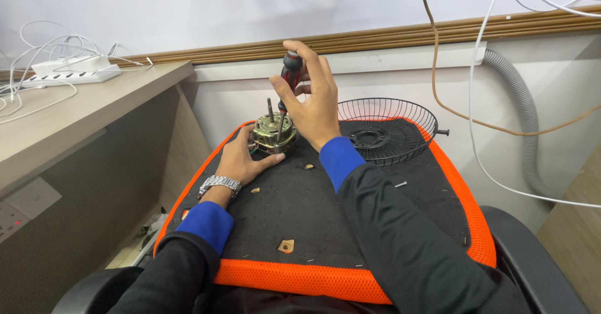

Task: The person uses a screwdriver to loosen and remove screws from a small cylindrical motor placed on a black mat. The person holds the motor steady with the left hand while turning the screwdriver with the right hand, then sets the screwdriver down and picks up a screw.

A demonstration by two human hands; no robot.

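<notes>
Right now the person's right hand (316, 98) is wrapped around the red and black handle of a screwdriver (289, 76), fingers closed on it, holding the tool upright with its tip down on the top of a small electric motor (273, 133). That motor sits on the black seat of an orange-edged chair (300, 279), toward its far left corner, with a thin shaft sticking straight up from it. The left hand (241, 162), a metal watch (219, 184) on its wrist, lies against the near side of the motor, thumb stretched along its base and fingers curled round it, steadying it. Just behind the right hand a black wire fan guard (388, 129) rests on the seat. A loose screw (400, 184) lies near the right sleeve. Off to the left, a white power strip (72, 73) with cables sits on a desk (94, 104).
</notes>
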